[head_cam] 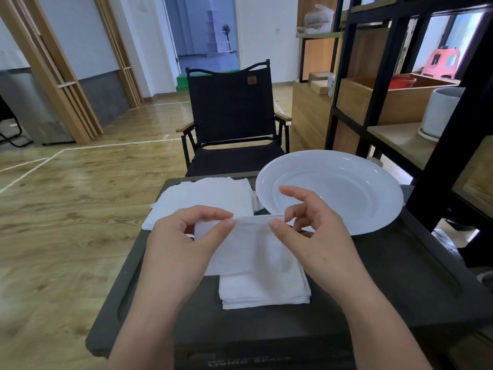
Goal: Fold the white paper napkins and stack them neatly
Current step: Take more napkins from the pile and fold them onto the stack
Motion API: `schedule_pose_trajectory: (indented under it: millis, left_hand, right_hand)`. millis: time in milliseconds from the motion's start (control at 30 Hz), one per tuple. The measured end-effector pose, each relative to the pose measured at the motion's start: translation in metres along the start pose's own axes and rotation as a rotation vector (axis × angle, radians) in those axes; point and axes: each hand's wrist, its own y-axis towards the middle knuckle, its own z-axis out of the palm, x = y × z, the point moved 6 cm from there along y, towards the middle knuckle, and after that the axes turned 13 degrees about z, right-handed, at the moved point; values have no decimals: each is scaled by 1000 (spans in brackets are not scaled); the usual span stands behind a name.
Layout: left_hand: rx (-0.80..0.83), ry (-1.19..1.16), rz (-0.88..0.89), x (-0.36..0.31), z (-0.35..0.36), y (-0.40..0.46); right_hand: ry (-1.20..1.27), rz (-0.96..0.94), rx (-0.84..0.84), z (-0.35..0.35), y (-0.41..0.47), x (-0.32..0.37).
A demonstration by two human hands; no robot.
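1. wood-floored room; dark table [386, 284], black chair [230, 116] beyond it.
2. far left, unfolded napkins [208, 196] lie flat.
3. my left hand [181, 241] pinches the raised napkin [250, 244] at its top left corner.
4. below it, the folded stack [264, 292]. paper looks light, limp, easily torn; i'd grip corners.
5. my right hand [317, 236] pinches the top right corner.
6. plate [346, 182] at right. layer count unreadable.

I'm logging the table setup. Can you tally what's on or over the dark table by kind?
Plates: 1, white plate
Napkin piles: 2, unfolded pile, folded stack
Held napkins: 1, napkin, pinched by left hand and right hand
Total: 4
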Motion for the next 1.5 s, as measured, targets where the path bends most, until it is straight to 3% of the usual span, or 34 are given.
schedule_pose_trajectory:
  millis: [133,367,533,700,833,1067,1500]
  left_hand:
    - [69,19,31,-8,1,1]
    - [148,-175,57,-7,11,3]
    - [259,119,26,10,17,0]
    - [403,270,64,22,24,-2]
    - [343,462,130,41,29,2]
    - [356,683,172,60,43,6]
    - [283,661,179,54,38,7]
  right_hand:
    - [-79,0,23,2,-2,-1]
    - [74,-34,58,0,-2,5]
    - [-112,-18,99,7,-2,-2]
    - [-360,62,194,17,-3,-14]
    - [-549,32,104,21,-1,-19]
    - [-631,-22,42,27,2,-26]
    - [-495,-21,-177,19,3,-23]
